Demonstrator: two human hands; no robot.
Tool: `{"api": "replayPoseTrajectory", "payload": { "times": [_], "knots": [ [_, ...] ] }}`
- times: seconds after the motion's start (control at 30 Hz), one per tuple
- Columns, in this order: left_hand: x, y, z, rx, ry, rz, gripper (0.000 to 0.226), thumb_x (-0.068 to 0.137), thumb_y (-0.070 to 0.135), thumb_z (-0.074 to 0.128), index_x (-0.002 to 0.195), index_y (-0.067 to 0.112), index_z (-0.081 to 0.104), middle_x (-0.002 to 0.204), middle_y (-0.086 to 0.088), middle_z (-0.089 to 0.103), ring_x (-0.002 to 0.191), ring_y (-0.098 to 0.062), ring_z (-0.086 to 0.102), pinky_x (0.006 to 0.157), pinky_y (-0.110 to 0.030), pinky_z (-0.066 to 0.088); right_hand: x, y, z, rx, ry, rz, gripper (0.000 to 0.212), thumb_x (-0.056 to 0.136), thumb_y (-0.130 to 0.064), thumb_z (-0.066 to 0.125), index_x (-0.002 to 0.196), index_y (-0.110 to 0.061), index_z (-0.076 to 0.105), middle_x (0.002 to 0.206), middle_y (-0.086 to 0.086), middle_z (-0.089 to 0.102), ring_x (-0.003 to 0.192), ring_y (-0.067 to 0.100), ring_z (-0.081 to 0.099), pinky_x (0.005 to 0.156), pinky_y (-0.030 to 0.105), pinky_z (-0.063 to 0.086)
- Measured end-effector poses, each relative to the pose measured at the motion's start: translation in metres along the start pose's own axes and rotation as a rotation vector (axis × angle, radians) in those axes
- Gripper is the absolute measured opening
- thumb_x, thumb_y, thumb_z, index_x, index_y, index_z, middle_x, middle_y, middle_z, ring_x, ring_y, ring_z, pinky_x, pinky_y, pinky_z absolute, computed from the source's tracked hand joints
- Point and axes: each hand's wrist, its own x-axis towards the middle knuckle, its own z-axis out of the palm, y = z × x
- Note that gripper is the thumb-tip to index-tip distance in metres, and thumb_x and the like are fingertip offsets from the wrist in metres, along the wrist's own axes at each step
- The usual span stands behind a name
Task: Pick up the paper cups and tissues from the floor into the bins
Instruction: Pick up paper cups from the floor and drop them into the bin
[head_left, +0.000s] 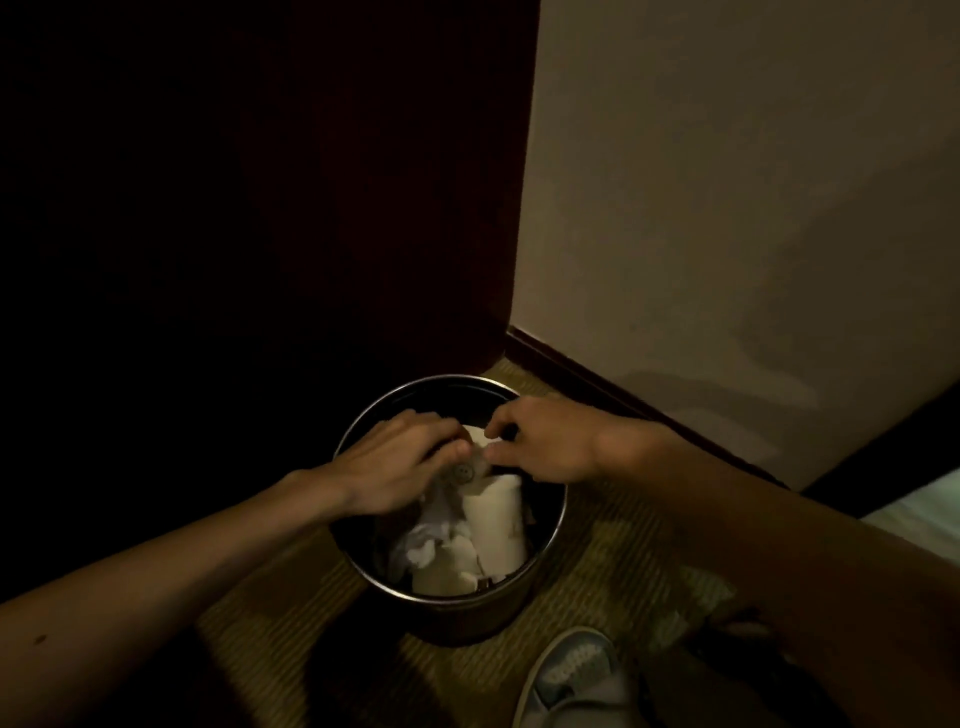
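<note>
A round dark metal bin (550, 535) stands on the carpet in a room corner. Inside lie white paper cups (496, 525) on their sides and crumpled white tissues (423, 543). Both hands hover over the bin's mouth. My left hand (400, 465) and my right hand (540, 441) pinch a pale paper cup (475, 452) between their fingertips, above the pile. The cup is mostly hidden by my fingers.
A dark wooden panel (311, 208) rises behind the bin, and a beige wall (727, 208) with a dark skirting board (597, 374) runs to the right. My grey shoe (571, 680) rests on the striped carpet (597, 571) just in front of the bin.
</note>
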Motion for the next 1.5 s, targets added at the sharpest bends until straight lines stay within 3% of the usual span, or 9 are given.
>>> {"api": "replayPoseTrajectory", "payload": {
  "times": [0.13,0.27,0.37,0.53,0.73,1.0,1.17,1.4,1.5],
  "knots": [
    [0.020,0.033,-0.043,-0.210,0.195,0.026,0.043,0.097,0.054,0.044,0.065,0.029,0.057,0.055,0.013,0.055,0.049,-0.001,0.051,0.048,-0.021,0.038,-0.035,0.013,-0.043,0.033,0.176,-0.008,0.024,0.095,-0.039,0.057,0.094,-0.018,0.068,0.081,-0.006,0.064,0.074,0.010,0.059,0.066,0.027,0.046],
    [0.045,0.086,-0.065,-0.257,0.198,0.149,0.062,0.091,0.069,0.036,0.066,0.016,0.057,0.054,-0.001,0.053,0.049,-0.019,0.053,0.048,-0.027,0.039,-0.098,0.056,-0.068,0.119,0.324,0.023,0.039,0.094,-0.046,0.055,0.076,-0.013,0.065,0.067,0.003,0.066,0.054,0.004,0.058,0.054,0.022,0.046],
    [0.070,0.141,-0.057,-0.204,0.195,0.314,0.060,0.093,0.068,0.034,0.067,0.019,0.056,0.051,0.007,0.048,0.046,-0.008,0.050,0.048,-0.022,0.036,-0.161,0.109,-0.070,0.179,0.371,0.196,0.038,0.089,-0.049,0.059,0.070,-0.016,0.061,0.064,-0.003,0.063,0.056,0.005,0.056,0.057,0.028,0.048],
    [0.114,0.248,-0.007,-0.237,-0.022,0.546,0.065,0.087,0.075,0.027,0.076,0.022,0.062,0.068,0.006,0.062,0.061,-0.007,0.059,0.056,-0.027,0.045,-0.270,0.182,-0.044,0.288,0.438,0.464,0.049,0.077,-0.065,0.045,0.079,-0.022,0.066,0.067,-0.013,0.065,0.056,-0.001,0.057,0.052,0.011,0.043],
    [0.159,0.334,0.111,-0.207,-0.264,0.674,0.033,0.096,0.053,0.050,0.081,0.027,0.064,0.071,0.011,0.061,0.067,-0.001,0.057,0.059,-0.028,0.043,-0.340,0.266,0.024,0.443,0.400,0.600,0.037,0.089,-0.051,0.048,0.089,-0.019,0.067,0.076,-0.006,0.069,0.064,0.005,0.064,0.057,0.017,0.049],
    [0.202,0.438,0.236,0.104,-0.677,0.841,0.022,0.097,0.048,0.052,0.107,0.032,0.062,0.091,0.014,0.062,0.083,-0.001,0.058,0.078,-0.034,0.054,-0.424,0.380,0.148,0.836,0.711,0.823,0.019,0.095,-0.033,0.055,0.093,-0.019,0.069,0.082,-0.002,0.073,0.061,0.003,0.063,0.049,0.010,0.042],
    [0.228,0.526,0.294,0.245,-0.672,0.945,0.020,0.096,0.046,0.054,0.108,0.032,0.060,0.082,0.018,0.054,0.073,0.002,0.049,0.062,-0.018,0.039,-0.461,0.421,0.215,0.959,0.785,0.953,0.017,0.096,-0.036,0.055,0.092,-0.026,0.069,0.084,-0.005,0.073,0.066,0.002,0.063,0.059,0.019,0.045],
    [0.256,0.603,0.397,0.328,-0.673,0.923,0.030,0.099,0.034,0.051,0.127,0.024,0.055,0.124,-0.005,0.060,0.114,-0.024,0.056,0.086,-0.032,0.041,-0.489,0.480,0.241,0.706,1.197,1.189,0.012,0.093,-0.034,0.060,0.096,-0.024,0.066,0.087,-0.005,0.063,0.078,0.011,0.060,0.068,0.031,0.050],
    [0.264,0.606,0.435,0.282,-0.695,0.801,0.043,0.100,0.035,0.048,0.143,0.029,0.043,0.133,-0.008,0.049,0.123,-0.027,0.050,0.097,-0.036,0.038,-0.489,0.509,0.240,0.631,1.179,1.223,0.018,0.093,-0.039,0.058,0.101,-0.024,0.064,0.094,-0.006,0.062,0.084,0.012,0.058,0.074,0.033,0.047]
  ]
}}
